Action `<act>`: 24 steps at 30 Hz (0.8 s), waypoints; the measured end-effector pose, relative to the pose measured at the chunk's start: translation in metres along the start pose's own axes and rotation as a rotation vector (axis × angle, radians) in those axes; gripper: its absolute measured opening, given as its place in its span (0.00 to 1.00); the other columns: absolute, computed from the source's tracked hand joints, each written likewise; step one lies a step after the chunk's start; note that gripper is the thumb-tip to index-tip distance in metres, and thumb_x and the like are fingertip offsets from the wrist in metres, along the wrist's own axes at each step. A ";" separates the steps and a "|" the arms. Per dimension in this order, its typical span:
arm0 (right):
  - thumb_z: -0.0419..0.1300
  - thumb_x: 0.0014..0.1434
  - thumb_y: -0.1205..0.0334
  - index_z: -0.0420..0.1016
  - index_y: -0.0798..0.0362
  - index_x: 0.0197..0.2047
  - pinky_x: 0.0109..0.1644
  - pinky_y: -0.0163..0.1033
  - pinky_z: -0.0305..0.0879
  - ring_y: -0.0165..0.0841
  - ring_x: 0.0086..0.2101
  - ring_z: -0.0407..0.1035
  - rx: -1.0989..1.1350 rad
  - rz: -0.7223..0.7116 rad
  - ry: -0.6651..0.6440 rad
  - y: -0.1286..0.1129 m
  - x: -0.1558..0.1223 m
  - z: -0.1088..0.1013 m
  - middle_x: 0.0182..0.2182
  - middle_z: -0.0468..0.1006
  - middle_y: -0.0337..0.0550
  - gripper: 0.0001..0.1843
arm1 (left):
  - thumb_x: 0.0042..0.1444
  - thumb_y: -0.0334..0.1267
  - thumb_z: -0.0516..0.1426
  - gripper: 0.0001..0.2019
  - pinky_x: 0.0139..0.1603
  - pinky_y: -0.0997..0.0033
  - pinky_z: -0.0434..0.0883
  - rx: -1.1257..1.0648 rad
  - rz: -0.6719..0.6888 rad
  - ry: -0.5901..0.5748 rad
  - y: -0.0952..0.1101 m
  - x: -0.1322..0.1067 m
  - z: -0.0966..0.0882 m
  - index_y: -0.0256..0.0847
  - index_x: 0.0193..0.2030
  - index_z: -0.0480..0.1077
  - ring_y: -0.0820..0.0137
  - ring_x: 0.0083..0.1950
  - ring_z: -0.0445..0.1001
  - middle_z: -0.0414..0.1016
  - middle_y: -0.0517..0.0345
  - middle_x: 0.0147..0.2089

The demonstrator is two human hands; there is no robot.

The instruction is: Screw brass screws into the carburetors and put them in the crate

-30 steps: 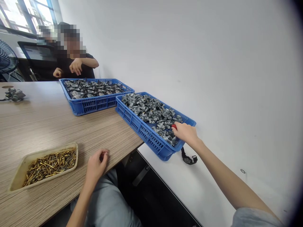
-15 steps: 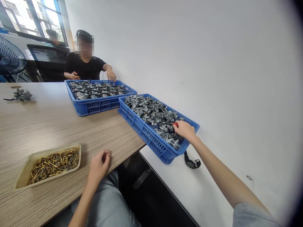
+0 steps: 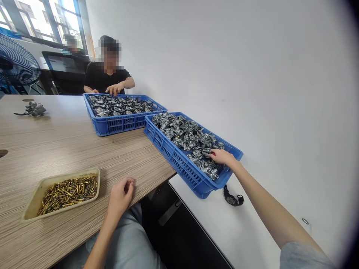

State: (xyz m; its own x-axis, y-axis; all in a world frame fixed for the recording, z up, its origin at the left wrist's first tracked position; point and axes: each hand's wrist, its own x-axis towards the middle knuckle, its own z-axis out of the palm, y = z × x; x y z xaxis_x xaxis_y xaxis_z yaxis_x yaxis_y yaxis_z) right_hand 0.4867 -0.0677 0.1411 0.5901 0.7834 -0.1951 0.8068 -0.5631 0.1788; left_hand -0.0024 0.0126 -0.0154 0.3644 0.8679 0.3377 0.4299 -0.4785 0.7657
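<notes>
the right hand (image 3: 224,157) pinches a red handle (image 3: 213,152) among grey metal parts (image 3: 179,130) in the near crate (image 3: 169,151), whose wall stands between the two hands. the left hand (image 3: 120,194) rests on the table edge (image 3: 153,179), fingers curled (whether around anything, i cannot tell), right of a tray (image 3: 29,212) of brass pieces (image 3: 70,192). a watch (image 3: 232,200) lies just beside the crate; a co-worker's hand (image 3: 115,89) is at the far crate (image 3: 120,125).

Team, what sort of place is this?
Probably a small-parts assembly or sorting workroom: blue slatted plastic crates of grey metal parts, a cream rectangular tray of slim brass-coloured pieces, and a black-shirted co-worker at the wood-grain table.
</notes>
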 end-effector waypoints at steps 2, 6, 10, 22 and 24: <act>0.48 0.69 0.53 0.75 0.50 0.56 0.49 0.51 0.69 0.51 0.52 0.74 -0.006 0.007 0.020 0.004 0.002 -0.001 0.54 0.79 0.57 0.21 | 0.66 0.43 0.52 0.12 0.42 0.67 0.70 0.000 0.001 -0.005 -0.001 0.000 0.001 0.43 0.41 0.74 0.65 0.39 0.78 0.81 0.57 0.38; 0.49 0.68 0.59 0.72 0.55 0.58 0.50 0.45 0.68 0.46 0.51 0.74 -0.003 -0.013 0.054 0.005 0.014 0.002 0.53 0.79 0.58 0.20 | 0.66 0.43 0.52 0.12 0.42 0.67 0.70 0.006 0.008 -0.008 -0.002 0.000 0.002 0.43 0.41 0.74 0.65 0.39 0.78 0.81 0.57 0.37; 0.55 0.67 0.54 0.73 0.54 0.57 0.50 0.41 0.69 0.43 0.50 0.75 0.004 -0.017 0.071 -0.007 0.029 0.009 0.51 0.80 0.55 0.20 | 0.66 0.44 0.52 0.12 0.41 0.67 0.71 0.008 0.008 0.002 -0.001 -0.001 0.001 0.43 0.41 0.74 0.65 0.38 0.79 0.81 0.57 0.38; 0.48 0.70 0.39 0.77 0.62 0.52 0.51 0.49 0.72 0.50 0.47 0.78 -0.003 0.080 -0.031 -0.033 0.070 0.021 0.44 0.81 0.67 0.34 | 0.66 0.43 0.52 0.11 0.41 0.67 0.71 0.022 0.015 -0.004 -0.004 -0.002 0.002 0.43 0.42 0.74 0.65 0.39 0.78 0.80 0.56 0.38; 0.47 0.69 0.35 0.78 0.63 0.48 0.46 0.46 0.73 0.47 0.39 0.80 0.019 0.063 -0.085 -0.033 0.076 0.022 0.36 0.82 0.63 0.37 | 0.67 0.43 0.52 0.11 0.42 0.66 0.70 0.024 0.011 -0.008 -0.004 -0.002 0.002 0.43 0.42 0.74 0.64 0.39 0.78 0.80 0.56 0.38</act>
State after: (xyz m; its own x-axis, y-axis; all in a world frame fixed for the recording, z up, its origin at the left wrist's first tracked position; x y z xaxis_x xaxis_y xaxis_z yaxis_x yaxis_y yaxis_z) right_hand 0.5051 0.0043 0.0988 0.6397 0.7213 -0.2655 0.7677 -0.6165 0.1749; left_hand -0.0030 0.0122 -0.0202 0.3755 0.8616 0.3416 0.4452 -0.4909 0.7488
